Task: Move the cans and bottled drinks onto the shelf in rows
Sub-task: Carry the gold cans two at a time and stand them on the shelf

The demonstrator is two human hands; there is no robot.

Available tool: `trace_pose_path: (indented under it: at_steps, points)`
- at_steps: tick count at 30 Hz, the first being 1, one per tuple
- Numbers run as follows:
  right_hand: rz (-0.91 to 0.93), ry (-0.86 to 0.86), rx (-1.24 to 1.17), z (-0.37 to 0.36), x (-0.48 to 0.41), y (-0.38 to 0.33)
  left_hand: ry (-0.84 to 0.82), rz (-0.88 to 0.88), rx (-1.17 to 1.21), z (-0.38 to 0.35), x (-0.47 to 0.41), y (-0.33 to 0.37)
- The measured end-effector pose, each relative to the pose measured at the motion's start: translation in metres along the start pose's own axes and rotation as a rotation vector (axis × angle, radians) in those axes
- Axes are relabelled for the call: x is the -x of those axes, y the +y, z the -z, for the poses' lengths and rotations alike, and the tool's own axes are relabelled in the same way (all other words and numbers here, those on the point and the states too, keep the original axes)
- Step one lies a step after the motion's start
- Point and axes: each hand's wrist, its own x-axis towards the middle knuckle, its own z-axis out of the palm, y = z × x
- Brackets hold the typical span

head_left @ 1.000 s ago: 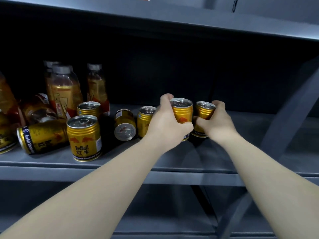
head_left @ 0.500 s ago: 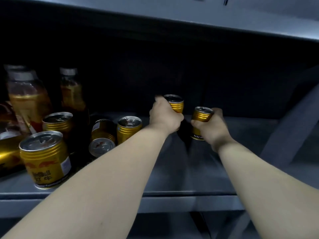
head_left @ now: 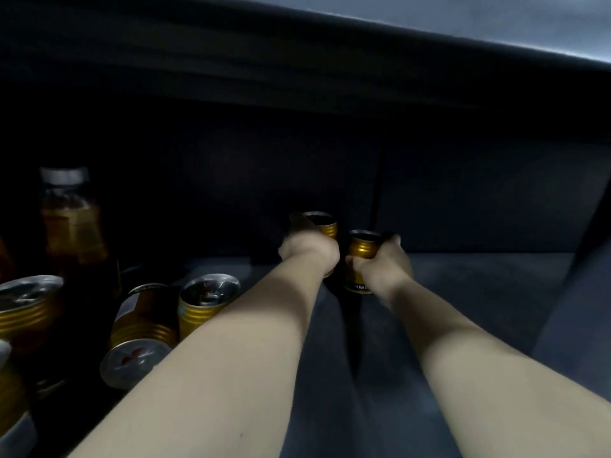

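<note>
In the head view, the left hand (head_left: 309, 247) curls its fingers round the far gold can (head_left: 326, 227), deep on the dark shelf (head_left: 469, 292). Just to its right, the right hand (head_left: 385, 264) wraps the near gold can (head_left: 361, 251), which is upright with its base low by the shelf; the two cans are close together. Well to the left of both grips, an upright can (head_left: 206, 302) stands beside a tipped can (head_left: 139, 338), with a capped bottle (head_left: 71, 223) behind them.
</note>
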Motion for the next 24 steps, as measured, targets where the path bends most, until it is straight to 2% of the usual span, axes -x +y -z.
trace_pose_path:
  at_steps: [8, 16, 24]
  points:
    - [0.034, 0.016, 0.010, -0.020, -0.026, 0.005, 0.029, 0.063, 0.043, -0.010, -0.028, -0.013]
    - [0.038, -0.006, -0.003, -0.031, -0.038, 0.008, 0.032, 0.025, -0.058, -0.014, -0.039, -0.011]
    - [0.065, 0.004, -0.031, -0.031, -0.047, 0.013, 0.051, 0.021, -0.053, -0.030, -0.047, -0.014]
